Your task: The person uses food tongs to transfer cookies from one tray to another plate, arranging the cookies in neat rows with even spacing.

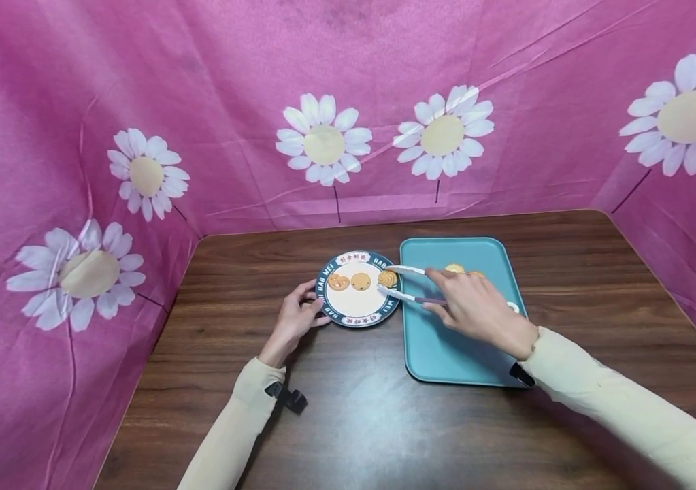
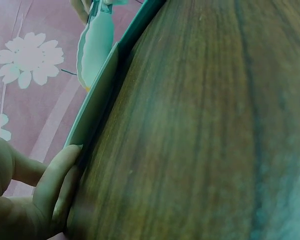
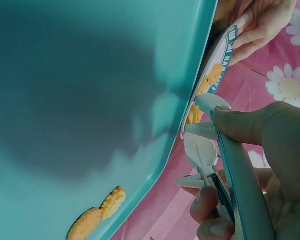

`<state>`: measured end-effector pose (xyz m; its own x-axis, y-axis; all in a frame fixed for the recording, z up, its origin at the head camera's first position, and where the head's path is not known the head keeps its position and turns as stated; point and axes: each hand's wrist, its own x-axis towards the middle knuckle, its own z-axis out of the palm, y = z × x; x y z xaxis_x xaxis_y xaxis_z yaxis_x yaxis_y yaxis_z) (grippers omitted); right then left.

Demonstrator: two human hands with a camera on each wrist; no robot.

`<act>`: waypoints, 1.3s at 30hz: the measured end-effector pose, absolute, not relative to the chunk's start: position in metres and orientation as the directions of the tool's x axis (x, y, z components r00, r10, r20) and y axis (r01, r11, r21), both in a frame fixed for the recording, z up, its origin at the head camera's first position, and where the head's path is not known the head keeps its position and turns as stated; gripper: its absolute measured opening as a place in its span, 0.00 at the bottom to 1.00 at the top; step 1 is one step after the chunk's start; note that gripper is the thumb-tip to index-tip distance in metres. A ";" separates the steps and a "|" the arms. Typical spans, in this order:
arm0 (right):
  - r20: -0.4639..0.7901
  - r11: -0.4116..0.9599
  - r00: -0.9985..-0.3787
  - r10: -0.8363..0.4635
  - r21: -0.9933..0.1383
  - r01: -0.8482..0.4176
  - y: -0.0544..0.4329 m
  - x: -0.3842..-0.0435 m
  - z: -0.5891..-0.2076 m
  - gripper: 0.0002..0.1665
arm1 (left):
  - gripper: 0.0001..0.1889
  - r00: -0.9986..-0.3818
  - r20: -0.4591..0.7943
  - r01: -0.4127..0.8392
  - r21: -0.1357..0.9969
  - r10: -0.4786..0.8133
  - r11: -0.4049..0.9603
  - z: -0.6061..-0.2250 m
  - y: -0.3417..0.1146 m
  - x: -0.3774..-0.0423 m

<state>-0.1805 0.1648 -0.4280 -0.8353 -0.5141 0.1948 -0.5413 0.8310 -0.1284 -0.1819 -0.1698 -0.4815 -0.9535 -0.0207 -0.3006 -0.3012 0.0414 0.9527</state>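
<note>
My left hand point(image 1: 296, 316) grips the left rim of a round white plate point(image 1: 354, 305) with a dark blue lettered border. On the plate a pretzel-shaped cookie point(image 1: 338, 282), a round cookie point(image 1: 361, 282) and a swirled cookie point(image 1: 387, 279) lie in a row. Tongs point(image 1: 409, 297) with white tips are held in my right hand point(image 1: 476, 303). Their two tips stand apart, one on either side of the swirled cookie at the plate's right edge. In the right wrist view, thumb and fingers clasp the handles of the tongs point(image 3: 239, 185).
A teal tray point(image 1: 445, 347) lies close along the plate's right side. Cookies point(image 1: 454, 268) sit toward its far end, and a white item point(image 1: 513, 307) shows by its right edge, partly behind my right hand. Pink flowered cloth point(image 1: 231, 136) hangs around the wooden table point(image 1: 335, 408).
</note>
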 end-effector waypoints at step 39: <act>0.183 0.849 -0.849 -0.497 -0.102 -0.519 0.154 -0.184 -0.420 0.32 | 0.29 -0.957 -0.288 -0.288 0.957 -0.015 0.034 -0.481 -0.169 -0.180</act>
<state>-0.1842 0.1540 -0.4199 -0.8485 -0.4966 0.1826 -0.5188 0.8488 -0.1020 -0.1803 -0.1695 -0.4807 -0.9575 -0.0154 -0.2881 -0.2885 0.0338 0.9569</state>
